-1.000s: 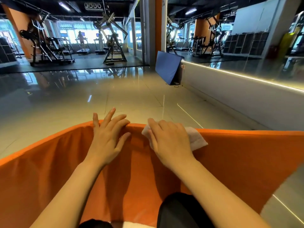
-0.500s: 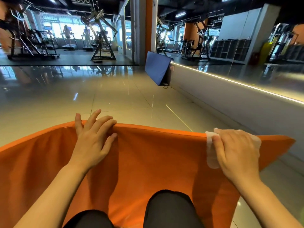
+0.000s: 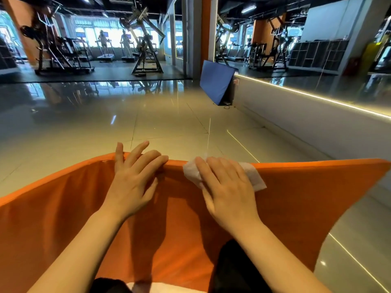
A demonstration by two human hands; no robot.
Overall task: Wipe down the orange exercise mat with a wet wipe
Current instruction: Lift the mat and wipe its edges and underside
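From your head camera, no brand, label or writing shows clearly enough to read.

The big, flat orange exercise mat [image 3: 63, 218] lies right in front of you on the shiny grey tiled floor [image 3: 105, 134]. Your left hand [image 3: 132, 182] rests flat near the far edge of the mat, fingers straight and spread, tips reaching over that edge. It holds nothing.

Your right hand [image 3: 227, 191] presses a white, crumpled wet wipe [image 3: 252, 174] onto the mat, also at the far edge. Its fingers lie nearly straight on top of the wipe.

Half a second ago your right hand and the wipe were out by the far right corner of the mat. Now they are back near the middle of the far edge, just beside your left hand.

A blue folded mat [image 3: 215, 81] leans on the wall farther off.
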